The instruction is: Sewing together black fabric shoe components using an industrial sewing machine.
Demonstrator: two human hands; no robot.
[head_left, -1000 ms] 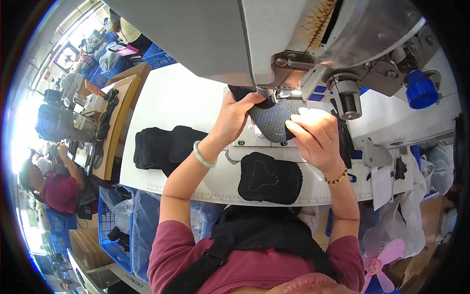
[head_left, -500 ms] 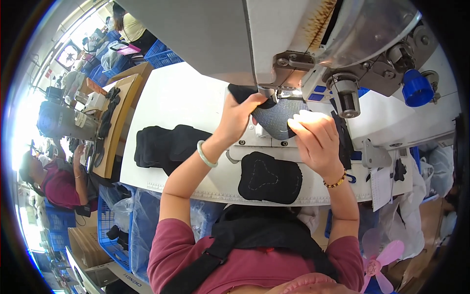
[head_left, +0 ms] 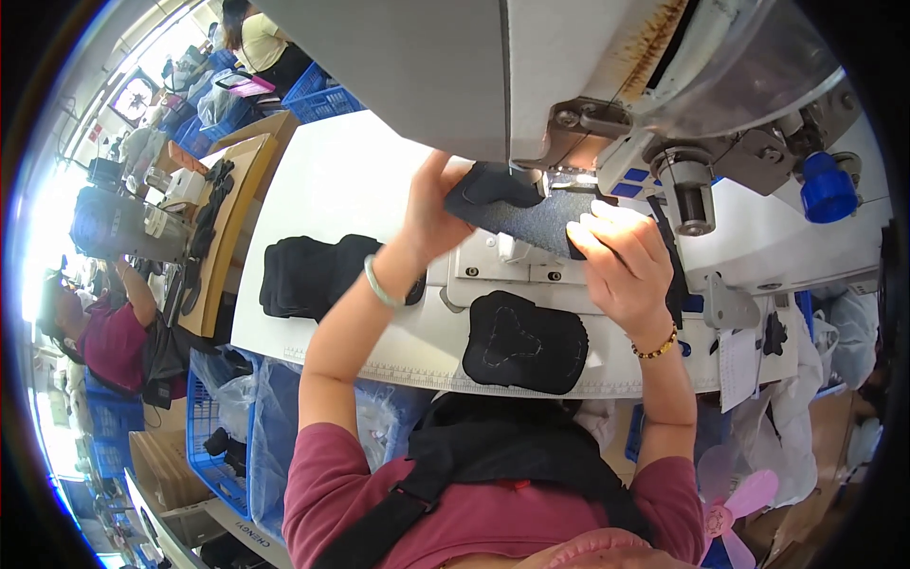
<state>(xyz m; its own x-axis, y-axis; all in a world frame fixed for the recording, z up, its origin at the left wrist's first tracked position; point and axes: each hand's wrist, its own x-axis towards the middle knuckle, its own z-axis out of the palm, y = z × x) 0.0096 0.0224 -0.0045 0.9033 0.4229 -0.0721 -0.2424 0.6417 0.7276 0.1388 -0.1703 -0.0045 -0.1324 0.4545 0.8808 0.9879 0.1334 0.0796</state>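
A dark grey-black fabric piece (head_left: 536, 220) lies stretched sideways under the needle area of a sewing machine (head_left: 436, 76). My left hand (head_left: 431, 213) grips its left end, thumb hidden behind or under the folded black edge. At the right end, my right hand (head_left: 626, 261) pinches the cloth between curled fingers and thumb. Closer to me, on the white table (head_left: 318, 180), rests a black padded piece (head_left: 526, 343) with a pale three-lobed stitch line. Beyond my left forearm sits a pile of similar black pieces (head_left: 318, 275), partly covered by that arm.
A ruler strip (head_left: 427, 381) runs along the table's front edge. Blue baskets (head_left: 213, 455) with plastic bags stand lower left. A pink fan (head_left: 725, 512) is at lower right. Left, a person in a maroon top (head_left: 114, 346) sits at another machine; another person (head_left: 261, 47) is farther back.
My left hand has shifted left and turned, and the fabric has rotated to lie longer across the machine bed. My right hand stays on its right end. The seated person's arm has moved.
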